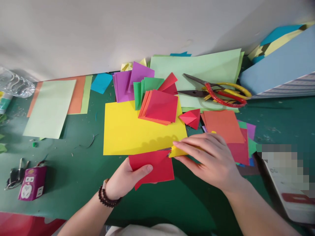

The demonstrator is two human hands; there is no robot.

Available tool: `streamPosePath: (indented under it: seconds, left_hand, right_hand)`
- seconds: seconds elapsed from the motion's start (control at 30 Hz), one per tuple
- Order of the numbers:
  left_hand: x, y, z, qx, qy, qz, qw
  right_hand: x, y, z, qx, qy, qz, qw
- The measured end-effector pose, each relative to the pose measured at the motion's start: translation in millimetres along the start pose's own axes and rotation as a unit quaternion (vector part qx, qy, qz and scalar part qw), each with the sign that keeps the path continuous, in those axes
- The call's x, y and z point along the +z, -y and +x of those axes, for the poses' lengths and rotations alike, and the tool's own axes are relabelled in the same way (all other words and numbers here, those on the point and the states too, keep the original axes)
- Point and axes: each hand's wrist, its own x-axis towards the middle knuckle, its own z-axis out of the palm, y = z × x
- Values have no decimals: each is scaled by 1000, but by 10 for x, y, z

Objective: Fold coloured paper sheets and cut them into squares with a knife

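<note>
right fingers (189,141) pinch folded yellow paper (177,151) (long axis sideways, tip left); left hand (124,180) grips red paper (159,168).

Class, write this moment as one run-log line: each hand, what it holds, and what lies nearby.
left hand: red paper square | right hand: folded yellow paper | nearby: yellow sheet, scissors

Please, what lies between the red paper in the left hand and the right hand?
In the head view, a folded yellow paper piece lies there, pinched in the fingers of the right hand, its tip near the red paper.
</note>
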Motion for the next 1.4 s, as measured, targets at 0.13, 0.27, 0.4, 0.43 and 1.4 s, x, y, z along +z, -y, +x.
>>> streamPosePath:
  seconds: [0.13, 0.27, 0.4, 0.43, 1.4]
  left_hand:
    - [-21, -23, -1, 11, 6, 26, 1000]
    - [-42, -54, -18, 12, 8, 52, 999]
    - [-64, -77, -28, 5, 13, 67, 998]
    - [-68, -79, -28, 3, 13, 68, 998]
    - [-19, 27, 3, -35, 50, -43, 997]
  right_hand:
    - [-2, -16, -3, 6, -1, -5, 1000]
    - [-18, -41, -5, 0, 3, -3, 1000]
    - [-38, -71, -9, 4, -1, -11, 1000]
    - [-43, -77, -9, 4, -2, -13, 1000]
    - [-43, -23, -1, -10, 0, 1, 1000]
